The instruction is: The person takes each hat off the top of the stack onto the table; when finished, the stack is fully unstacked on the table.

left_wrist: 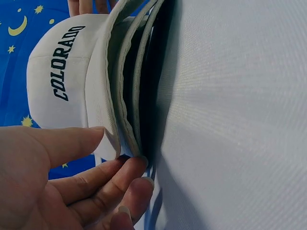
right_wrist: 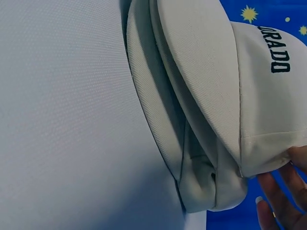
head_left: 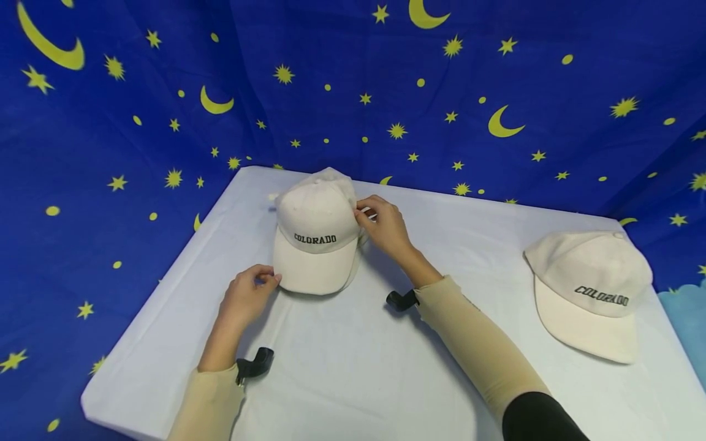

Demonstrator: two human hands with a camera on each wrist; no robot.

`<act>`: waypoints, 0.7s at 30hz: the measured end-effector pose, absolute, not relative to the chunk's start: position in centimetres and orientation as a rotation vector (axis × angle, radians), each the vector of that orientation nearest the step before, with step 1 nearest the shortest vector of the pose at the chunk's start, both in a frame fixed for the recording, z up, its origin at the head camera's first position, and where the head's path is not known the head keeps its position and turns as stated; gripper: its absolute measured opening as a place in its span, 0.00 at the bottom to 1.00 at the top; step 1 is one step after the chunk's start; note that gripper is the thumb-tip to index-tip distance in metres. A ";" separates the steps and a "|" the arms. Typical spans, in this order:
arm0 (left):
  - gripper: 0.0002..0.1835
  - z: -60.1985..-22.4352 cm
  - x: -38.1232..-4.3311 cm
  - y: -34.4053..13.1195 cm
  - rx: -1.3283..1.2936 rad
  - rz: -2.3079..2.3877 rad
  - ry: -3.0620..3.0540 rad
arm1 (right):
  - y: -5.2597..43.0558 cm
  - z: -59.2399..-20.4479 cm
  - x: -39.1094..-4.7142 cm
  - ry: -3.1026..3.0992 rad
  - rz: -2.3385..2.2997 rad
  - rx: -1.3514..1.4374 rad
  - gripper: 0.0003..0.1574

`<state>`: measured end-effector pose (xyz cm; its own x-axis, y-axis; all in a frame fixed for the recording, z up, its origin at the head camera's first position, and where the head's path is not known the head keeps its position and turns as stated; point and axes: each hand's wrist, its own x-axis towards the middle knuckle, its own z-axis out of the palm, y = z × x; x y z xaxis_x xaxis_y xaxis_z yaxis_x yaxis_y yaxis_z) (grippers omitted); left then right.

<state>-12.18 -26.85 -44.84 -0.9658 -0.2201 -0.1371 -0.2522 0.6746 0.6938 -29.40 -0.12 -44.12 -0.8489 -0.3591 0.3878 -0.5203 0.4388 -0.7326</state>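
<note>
A cream cap [head_left: 317,211] with COLORADO in dark letters is uppermost in a stack near the table's back left corner. Below it, the brims of two similar caps [right_wrist: 145,81] show in both wrist views. My left hand [head_left: 248,297] pinches the left edge of the top brim, thumb above and fingers beneath. At the right, my right hand [head_left: 386,226] holds the lower side edge of the top cap's crown between thumb and fingers. The right wrist view [right_wrist: 288,191] catches only part of that hand's fingers.
Another cream COLORADO cap [head_left: 592,291] rests alone at the table's right side. White cloth covers the table [head_left: 353,373]. Blue curtains [head_left: 342,116] with yellow moons and stars hang behind and to the left. Black mounts [head_left: 256,364] project from the wrists.
</note>
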 end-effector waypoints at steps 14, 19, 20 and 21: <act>0.17 -44.7 -12.5 -26.7 -0.405 1.401 2.764 | -0.2 -43.4 -29.2 -2.454 1.419 0.723 0.09; 0.17 -44.5 -12.6 -26.5 -0.422 1.506 2.707 | -0.1 -42.8 -29.1 -2.446 1.431 0.715 0.09; 0.17 -44.4 -12.6 -26.5 -0.421 1.530 2.704 | -0.1 -42.7 -29.1 -2.441 1.436 0.716 0.09; 0.17 -44.3 -12.6 -26.5 -0.417 1.553 2.702 | 0.0 -42.5 -29.0 -2.434 1.442 0.718 0.09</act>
<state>-12.58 -26.48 -44.35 -0.9648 -0.2293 -0.1290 -0.2269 0.4771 0.8491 -29.02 0.03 -42.52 -0.8559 -0.2958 0.4241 -0.5141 0.3982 -0.7597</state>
